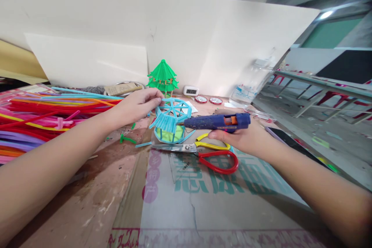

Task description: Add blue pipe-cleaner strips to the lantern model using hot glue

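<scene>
A light-blue pavilion model (174, 109), made of what looks like pipe cleaners, stands on the table with a yellow-green floor. My left hand (147, 102) pinches the left edge of its roof frame between thumb and fingers. Blue strips fill the front part of the roof; the other sections are open ribs. My right hand (244, 137) is closed around a dark-blue hot glue gun (216, 122), whose nozzle points left at the roof's lower right edge. Whether the nozzle touches is hard to tell. Scissors (215, 159) with red and yellow handles lie just in front of the model.
Bundles of coloured pipe cleaners (58, 114) cover the left side. Behind stand a green tiered-roof model (163, 75), a small digital clock (191, 90) and a plastic bottle (247, 85). A printed cardboard sheet (203, 205) lies in front; a dark flat device (299, 149) is at right.
</scene>
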Demonstrator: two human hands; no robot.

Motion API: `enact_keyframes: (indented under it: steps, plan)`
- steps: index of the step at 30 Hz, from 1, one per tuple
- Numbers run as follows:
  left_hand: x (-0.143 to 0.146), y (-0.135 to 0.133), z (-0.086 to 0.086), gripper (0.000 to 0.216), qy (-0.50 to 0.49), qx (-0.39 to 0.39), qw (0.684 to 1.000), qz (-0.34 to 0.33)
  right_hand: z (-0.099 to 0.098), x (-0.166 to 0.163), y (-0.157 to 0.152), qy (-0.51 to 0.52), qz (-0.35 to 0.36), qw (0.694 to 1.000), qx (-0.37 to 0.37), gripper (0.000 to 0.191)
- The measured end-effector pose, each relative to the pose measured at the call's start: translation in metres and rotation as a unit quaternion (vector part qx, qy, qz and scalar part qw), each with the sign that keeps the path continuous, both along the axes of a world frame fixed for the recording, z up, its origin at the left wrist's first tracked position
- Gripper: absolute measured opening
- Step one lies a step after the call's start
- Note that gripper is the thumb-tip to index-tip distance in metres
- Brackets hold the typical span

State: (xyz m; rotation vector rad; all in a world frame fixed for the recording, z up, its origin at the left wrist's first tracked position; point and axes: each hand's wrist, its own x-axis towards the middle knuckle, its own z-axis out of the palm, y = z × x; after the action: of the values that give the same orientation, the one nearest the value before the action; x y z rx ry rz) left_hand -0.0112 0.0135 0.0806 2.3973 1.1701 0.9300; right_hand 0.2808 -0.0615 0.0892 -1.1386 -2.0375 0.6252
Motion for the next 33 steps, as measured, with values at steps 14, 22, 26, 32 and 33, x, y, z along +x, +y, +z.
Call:
enact_keyframes:
  steps: [14,22,26,32,33]
  plan:
    - [0.000,0.001,0.000,0.028,-0.004,-0.003,1.000,-0.002,0.007,-0.003,-0.005,-0.049,-0.020,0.998,-0.022,0.028]
    - [-0.001,0.003,-0.001,0.028,-0.003,-0.002,1.000,-0.010,0.009,-0.002,-0.004,-0.088,0.016,0.996,0.004,0.026]
    - [-0.001,0.003,-0.002,0.029,-0.001,0.003,1.000,-0.008,0.013,-0.001,-0.004,-0.103,0.026,0.994,0.024,0.027]
    - [-0.002,0.003,-0.001,0.029,0.004,0.005,1.000,-0.008,0.014,0.002,-0.003,-0.077,0.047,0.996,0.018,0.029]
    - [-0.002,0.003,-0.001,0.029,0.004,0.005,1.000,-0.008,0.013,0.002,-0.003,-0.080,0.044,0.996,0.019,0.030]
